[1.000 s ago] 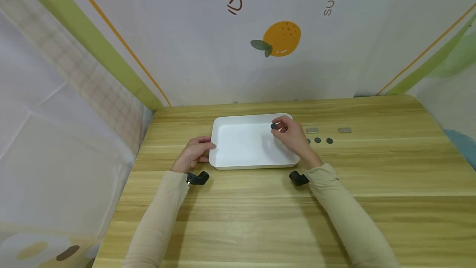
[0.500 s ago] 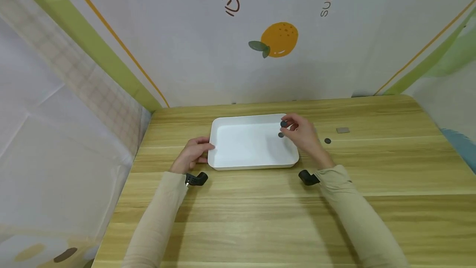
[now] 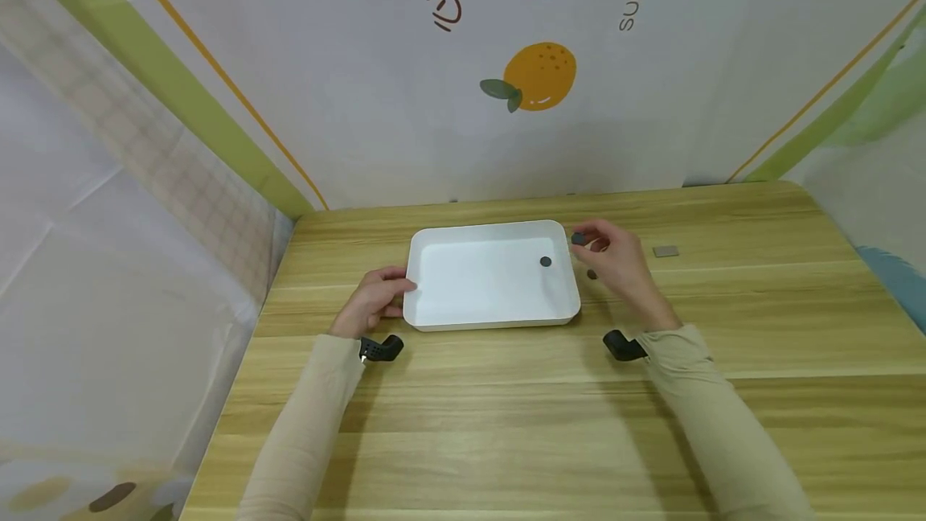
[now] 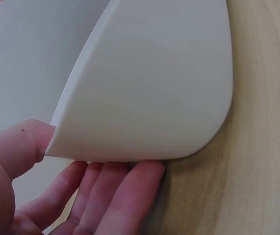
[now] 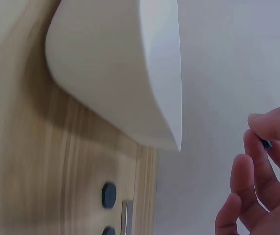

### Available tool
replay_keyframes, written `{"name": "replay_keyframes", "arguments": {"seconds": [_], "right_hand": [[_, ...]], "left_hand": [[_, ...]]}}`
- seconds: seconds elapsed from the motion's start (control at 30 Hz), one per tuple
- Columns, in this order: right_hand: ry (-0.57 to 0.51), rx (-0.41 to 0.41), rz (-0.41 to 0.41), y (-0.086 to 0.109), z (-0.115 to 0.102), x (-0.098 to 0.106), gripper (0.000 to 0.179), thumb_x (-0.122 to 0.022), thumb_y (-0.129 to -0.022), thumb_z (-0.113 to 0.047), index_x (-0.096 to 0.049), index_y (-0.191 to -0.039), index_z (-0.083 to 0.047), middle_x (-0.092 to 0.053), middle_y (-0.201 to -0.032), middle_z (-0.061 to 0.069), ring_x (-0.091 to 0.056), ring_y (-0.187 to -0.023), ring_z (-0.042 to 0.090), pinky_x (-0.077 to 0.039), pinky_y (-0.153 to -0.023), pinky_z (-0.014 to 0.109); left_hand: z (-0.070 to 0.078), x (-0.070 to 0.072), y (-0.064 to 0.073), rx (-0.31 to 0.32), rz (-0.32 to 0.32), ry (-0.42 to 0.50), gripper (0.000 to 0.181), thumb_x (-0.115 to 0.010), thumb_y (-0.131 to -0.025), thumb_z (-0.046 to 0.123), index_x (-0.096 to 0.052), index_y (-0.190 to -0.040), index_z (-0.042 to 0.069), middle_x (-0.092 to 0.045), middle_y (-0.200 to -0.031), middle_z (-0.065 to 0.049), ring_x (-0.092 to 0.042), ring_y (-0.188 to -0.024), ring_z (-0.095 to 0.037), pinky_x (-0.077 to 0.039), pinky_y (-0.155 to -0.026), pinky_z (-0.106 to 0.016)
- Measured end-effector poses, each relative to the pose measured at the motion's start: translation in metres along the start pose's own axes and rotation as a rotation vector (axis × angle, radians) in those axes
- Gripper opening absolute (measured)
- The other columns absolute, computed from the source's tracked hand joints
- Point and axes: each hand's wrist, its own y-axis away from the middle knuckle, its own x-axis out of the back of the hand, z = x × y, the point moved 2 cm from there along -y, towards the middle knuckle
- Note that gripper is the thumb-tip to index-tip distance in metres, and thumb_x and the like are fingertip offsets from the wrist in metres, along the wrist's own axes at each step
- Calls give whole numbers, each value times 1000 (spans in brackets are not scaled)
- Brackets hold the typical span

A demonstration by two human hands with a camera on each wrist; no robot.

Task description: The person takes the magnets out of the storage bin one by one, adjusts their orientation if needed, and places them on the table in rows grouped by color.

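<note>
A white rectangular tray (image 3: pixel 477 288) stands on the table, with one small dark disc (image 3: pixel 546 261) lying in its right part. My left hand (image 3: pixel 376 300) grips the tray's left end; in the left wrist view the thumb (image 4: pixel 24 147) is at the rim and the fingertips (image 4: pixel 144 176) lie against the outer wall. Just past the tray's right rim, my right hand (image 3: pixel 618 258) is raised, pinching a dark disc (image 3: pixel 578 239) between thumb and fingers. Those fingers mostly cover it in the right wrist view. Below this hand, another dark disc (image 3: pixel 592 274) lies on the table.
A flat grey rectangular bar (image 3: pixel 665 251) lies right of my right hand. The right wrist view shows two dark discs, one nearer (image 5: pixel 109 195), beside a metal bar (image 5: pixel 126 215). A printed cloth (image 3: pixel 405 127) hangs behind the wooden table (image 3: pixel 470 408).
My right hand has moved right, from over the tray to beyond its right rim, still pinching a dark disc. One disc now lies in the tray. My left hand keeps its grip.
</note>
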Motion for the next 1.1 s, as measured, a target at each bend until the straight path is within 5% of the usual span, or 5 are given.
{"name": "replay_keyframes", "arguments": {"seconds": [0.67,1.1], "right_hand": [[93,58,104,14,30,34,29,-72,-85,-12,-70,-111,0,-59,-90,13,-44,-68,9,-36,-55,16],[148,18,83,23,53,52,27,-68,-89,-17,-68,-111,0,-59,-91,11,-45,-70,7,-38,-56,19]], "left_hand": [[0,0,0,9,5,0,52,-61,-91,10,-44,-140,2,-54,-126,-13,-65,-77,-11,-58,-64,-27],[-2,0,-2,4,4,-3,53,-60,-92,11,-42,-141,2,-52,-128,-15,-66,-76,-12,-58,-64,-27]]}}
